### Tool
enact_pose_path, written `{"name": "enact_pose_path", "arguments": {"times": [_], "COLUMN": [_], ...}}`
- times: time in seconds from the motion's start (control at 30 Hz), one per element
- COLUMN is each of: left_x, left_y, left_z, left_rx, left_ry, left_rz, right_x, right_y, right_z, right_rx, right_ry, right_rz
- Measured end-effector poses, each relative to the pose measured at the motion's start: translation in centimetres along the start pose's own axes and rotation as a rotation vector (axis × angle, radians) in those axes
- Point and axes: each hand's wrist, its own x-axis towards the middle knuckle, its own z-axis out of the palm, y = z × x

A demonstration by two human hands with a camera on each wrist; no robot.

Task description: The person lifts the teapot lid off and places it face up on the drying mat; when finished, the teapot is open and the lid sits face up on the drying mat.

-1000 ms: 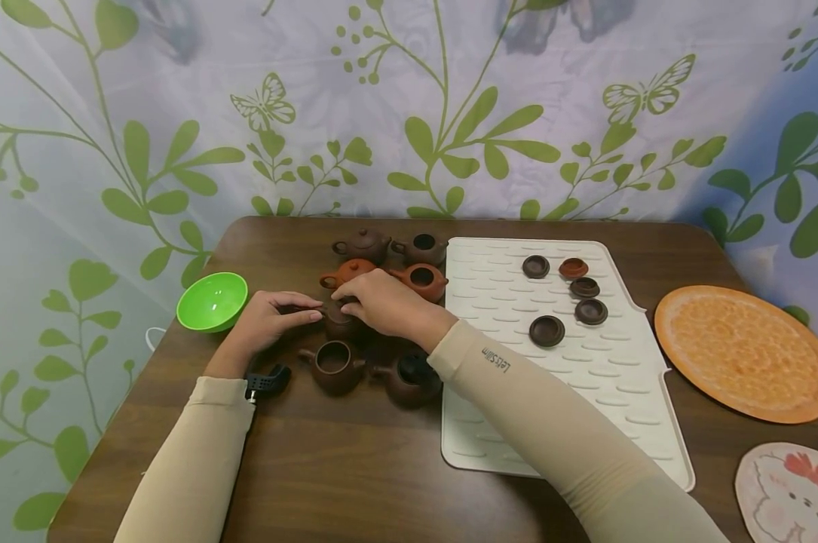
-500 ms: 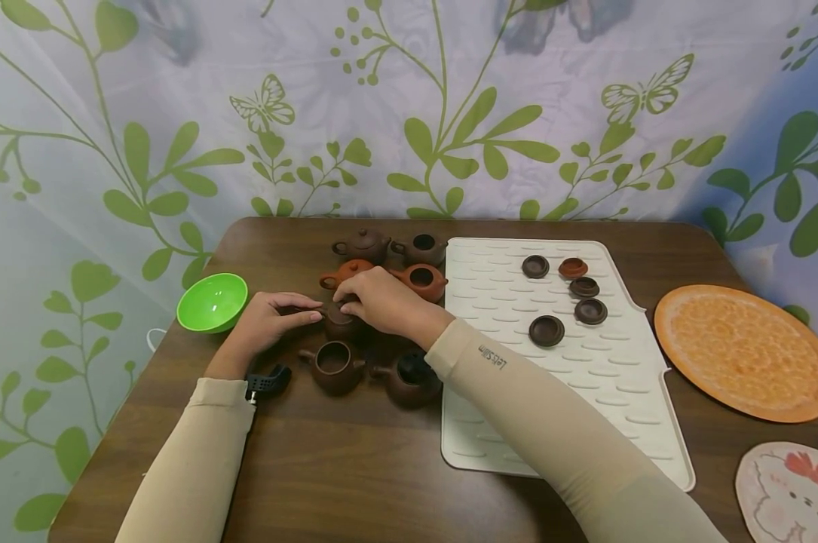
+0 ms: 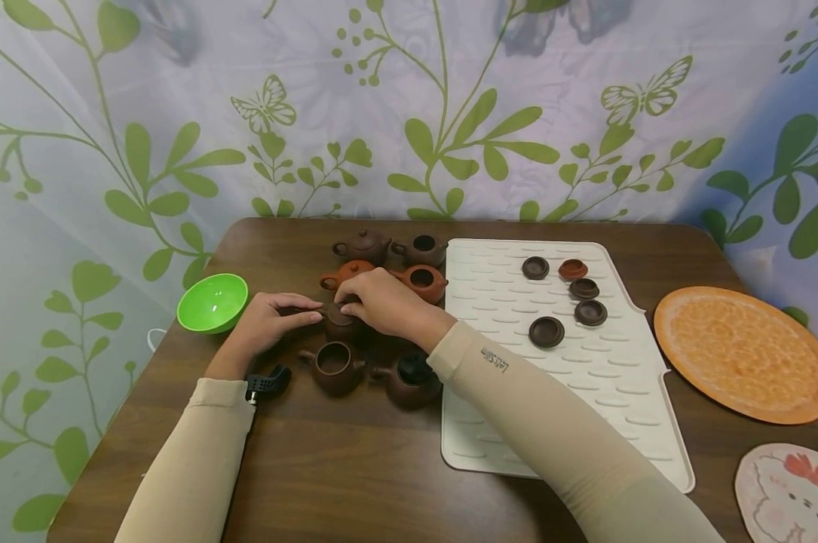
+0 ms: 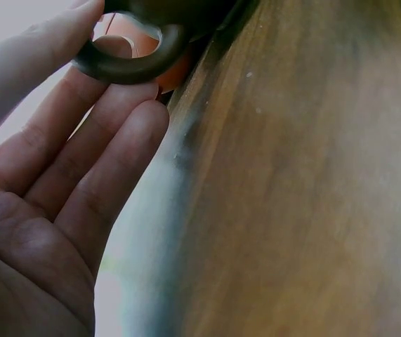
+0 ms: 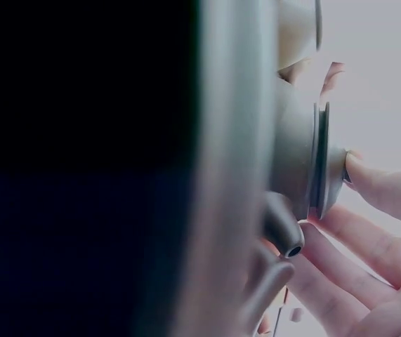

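Note:
In the head view my left hand (image 3: 269, 320) is beside a small dark brown teapot (image 3: 339, 326), and its fingertips pinch the handle. The left wrist view shows that ring handle (image 4: 133, 70) between thumb and fingers. My right hand (image 3: 391, 302) reaches over the same teapot from the right, hiding part of it. Seen from the right wrist, the lid (image 5: 332, 175) sits on the teapot body (image 5: 295, 147), the thumb on its knob and the fingers near the rim and spout (image 5: 284, 228). A lidless brown teapot (image 3: 337, 381) stands just in front.
Several other teapots crowd around, including a lidded orange one (image 3: 354, 270), an open orange one (image 3: 425, 290) and a dark one (image 3: 409, 392). Several loose lids, one red-brown (image 3: 573, 269), lie on a white mat (image 3: 490, 422). A green bowl (image 3: 212, 303) stands left, an orange round mat (image 3: 744, 354) right.

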Motion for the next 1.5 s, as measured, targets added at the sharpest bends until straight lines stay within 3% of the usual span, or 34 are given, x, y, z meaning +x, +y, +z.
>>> {"name": "enact_pose_path", "arguments": {"times": [0.8, 1.3, 1.5], "left_x": [-0.1, -0.1, 0.0], "left_y": [0.1, 0.1, -0.3], "left_z": [0.1, 0.2, 0.2], "left_rx": [0.016, 0.002, -0.016], "left_ry": [0.003, 0.003, 0.001], "left_rz": [0.01, 0.021, 0.007], "right_x": [-1.8, -3.2, -4.1], "right_y": [-1.0, -0.4, 0.1], "right_z": [-0.8, -1.3, -1.8], "right_rx": [0.062, 0.107, 0.193], "right_ry": [0.072, 0.134, 0.168], "right_rz": [0.008, 0.002, 0.041]}}
